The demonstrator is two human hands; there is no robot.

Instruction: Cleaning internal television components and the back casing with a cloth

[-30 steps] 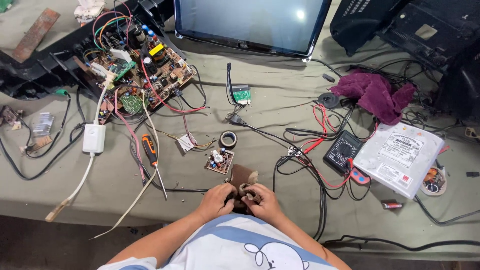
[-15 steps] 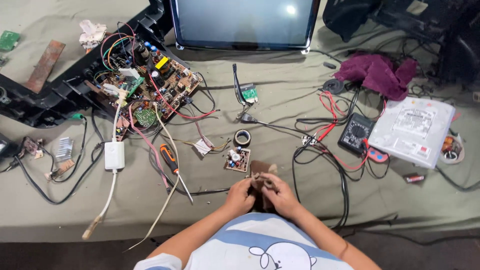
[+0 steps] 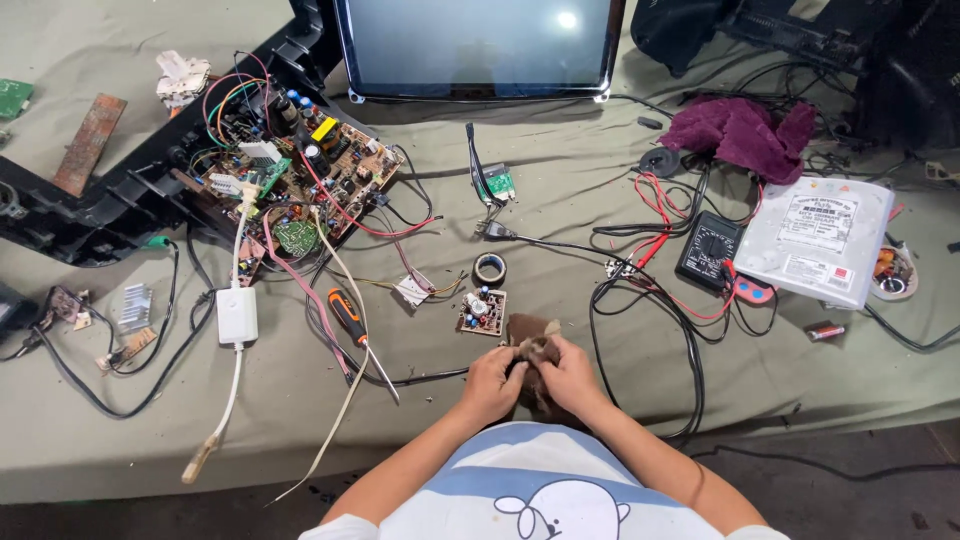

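My left hand and my right hand are pressed together at the near edge of the table, both closed on a brown rag bunched between them. Whatever is wrapped inside the rag is hidden. A small circuit board with blue and white parts lies just beyond my left hand. A roll of black tape sits behind that board.
A large circuit board with coloured wires lies at the back left on a black chassis. An orange-handled screwdriver, white adapter, monitor, black multimeter, white box, purple cloth and tangled black cables cover the green sheet.
My hands have stayed on the rag and kept working it; the fold of rag above them has shifted. The camera view drifted, so the table contents sit slightly differently in frame.
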